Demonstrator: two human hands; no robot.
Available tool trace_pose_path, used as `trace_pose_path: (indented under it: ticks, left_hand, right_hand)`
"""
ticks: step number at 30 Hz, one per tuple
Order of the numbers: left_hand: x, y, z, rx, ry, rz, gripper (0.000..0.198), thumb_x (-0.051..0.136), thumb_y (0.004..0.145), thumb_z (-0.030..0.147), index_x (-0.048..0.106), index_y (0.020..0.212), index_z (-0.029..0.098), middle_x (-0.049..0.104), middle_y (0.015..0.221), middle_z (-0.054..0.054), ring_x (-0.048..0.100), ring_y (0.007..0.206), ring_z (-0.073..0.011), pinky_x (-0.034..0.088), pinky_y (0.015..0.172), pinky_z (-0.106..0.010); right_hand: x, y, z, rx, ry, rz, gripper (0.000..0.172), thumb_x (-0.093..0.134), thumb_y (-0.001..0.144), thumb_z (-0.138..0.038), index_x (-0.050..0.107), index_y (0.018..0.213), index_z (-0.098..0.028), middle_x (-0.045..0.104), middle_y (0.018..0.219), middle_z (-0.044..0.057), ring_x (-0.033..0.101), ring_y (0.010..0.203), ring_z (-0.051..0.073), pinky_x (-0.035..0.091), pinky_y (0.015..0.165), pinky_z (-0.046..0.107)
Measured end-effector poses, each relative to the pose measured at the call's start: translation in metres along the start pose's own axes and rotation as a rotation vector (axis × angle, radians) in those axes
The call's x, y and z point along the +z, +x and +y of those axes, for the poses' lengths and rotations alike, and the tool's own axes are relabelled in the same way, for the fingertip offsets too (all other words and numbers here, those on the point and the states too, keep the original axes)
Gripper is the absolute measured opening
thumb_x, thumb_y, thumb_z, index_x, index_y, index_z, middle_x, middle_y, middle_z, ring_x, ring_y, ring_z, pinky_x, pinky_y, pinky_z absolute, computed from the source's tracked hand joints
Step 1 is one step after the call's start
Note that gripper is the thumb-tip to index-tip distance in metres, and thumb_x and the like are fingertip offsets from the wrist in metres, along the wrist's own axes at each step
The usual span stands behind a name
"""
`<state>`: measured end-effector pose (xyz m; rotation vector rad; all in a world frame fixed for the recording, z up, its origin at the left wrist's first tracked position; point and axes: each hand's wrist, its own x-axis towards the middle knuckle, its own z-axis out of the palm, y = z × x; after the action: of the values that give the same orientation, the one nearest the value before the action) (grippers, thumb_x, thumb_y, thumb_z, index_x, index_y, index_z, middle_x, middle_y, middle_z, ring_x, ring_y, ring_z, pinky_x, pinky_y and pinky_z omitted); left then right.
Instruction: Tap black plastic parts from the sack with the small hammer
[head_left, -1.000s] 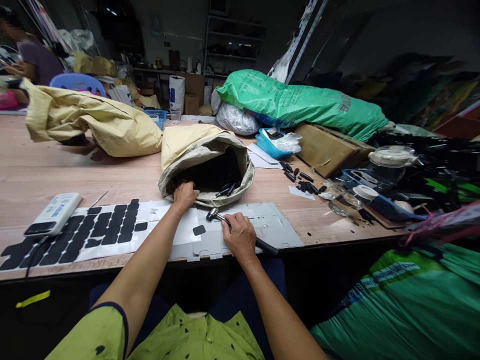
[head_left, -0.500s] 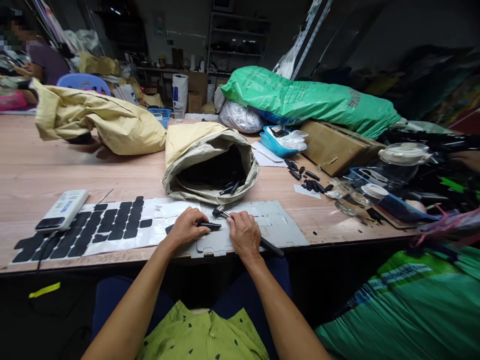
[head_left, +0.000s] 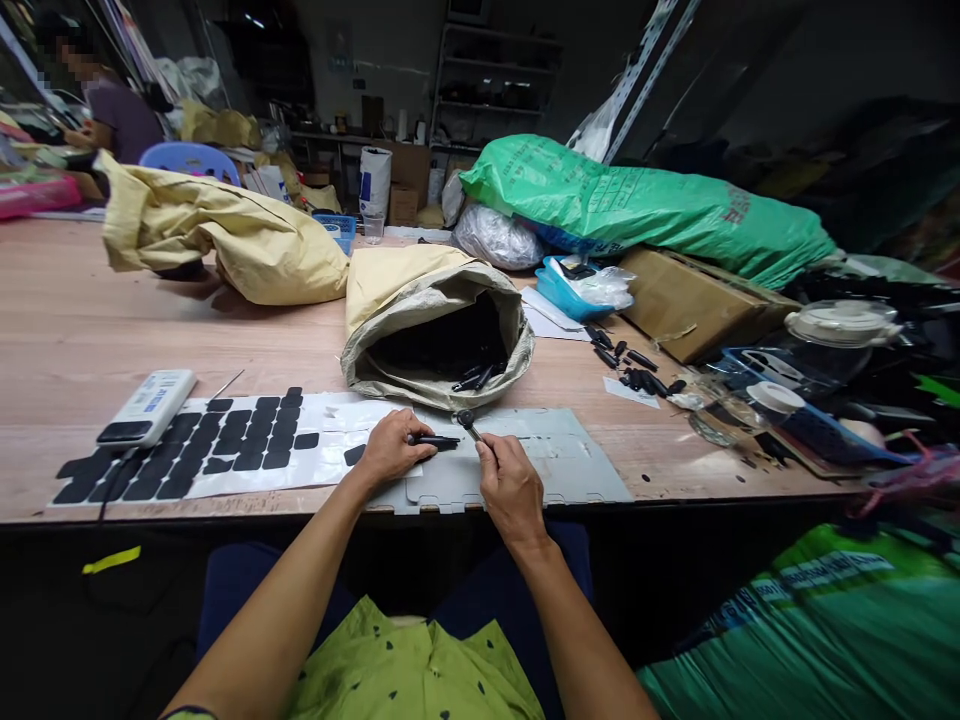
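Observation:
My left hand (head_left: 394, 447) is closed around a slender black cylindrical piece (head_left: 439, 442), whose tip points right over a grey board (head_left: 581, 470). Closed on the steel shank of a small hammer (head_left: 468, 420), my right hand (head_left: 514, 490) is just to the right. The hammer's dark head is beyond my thumb, close to the black piece but apart from it; its handle is hidden by my hand. Behind both hands lies an open sack (head_left: 360, 370) with dark pieces inside. A white sheet of black rounded stickers (head_left: 259, 435) lies left of my left hand.
A white device (head_left: 146, 410) and a thin metal rod (head_left: 229, 383) are at the left. Loose black pieces (head_left: 641, 380), a carton (head_left: 694, 305) and a clear jar (head_left: 840, 335) stand to the right. A green sack (head_left: 637, 205) lies behind; a co-worker (head_left: 120, 115) sits far left.
The hammer has turned in my right hand, so its black handle no longer shows. My left hand still holds the black piece. The whole view has shifted slightly.

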<state>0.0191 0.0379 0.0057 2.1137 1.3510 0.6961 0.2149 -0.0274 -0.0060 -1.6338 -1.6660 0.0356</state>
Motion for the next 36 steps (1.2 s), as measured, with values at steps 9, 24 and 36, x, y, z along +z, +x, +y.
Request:
trace_pose_path:
  ticks: [9, 24, 36]
  left_hand:
    - [0.004, 0.001, -0.003, -0.001, 0.001, 0.007, 0.016, 0.074, 0.076, 0.027, 0.078, 0.092, 0.024, 0.055, 0.077, -0.001, 0.053, 0.084, -0.0183, 0.04, 0.073, -0.029]
    - [0.001, 0.001, 0.0, -0.007, -0.003, -0.018, 0.005, 0.072, 0.077, 0.026, 0.075, 0.079, 0.023, 0.055, 0.076, 0.0, 0.051, 0.081, -0.0176, 0.039, 0.072, -0.028]
    - [-0.005, -0.002, 0.001, 0.03, -0.064, -0.077, 0.012, 0.075, 0.071, 0.025, 0.077, 0.083, 0.023, 0.063, 0.077, 0.0, 0.053, 0.081, -0.0184, 0.041, 0.075, -0.03]
  right_hand:
    - [-0.006, -0.017, -0.016, -0.043, 0.08, -0.076, 0.026, 0.043, 0.099, -0.032, 0.065, 0.103, -0.019, 0.064, 0.091, 0.005, 0.061, 0.085, 0.016, 0.047, 0.077, 0.028]
    - [0.004, -0.012, -0.028, -0.065, 0.072, -0.153, 0.026, 0.042, 0.099, -0.031, 0.066, 0.1, -0.02, 0.063, 0.088, 0.005, 0.06, 0.082, 0.016, 0.045, 0.077, 0.028]
    - [0.011, 0.018, 0.02, -0.173, -0.259, -0.076, 0.022, 0.05, 0.095, -0.03, 0.07, 0.096, -0.02, 0.064, 0.086, 0.004, 0.054, 0.081, 0.018, 0.038, 0.076, 0.03]
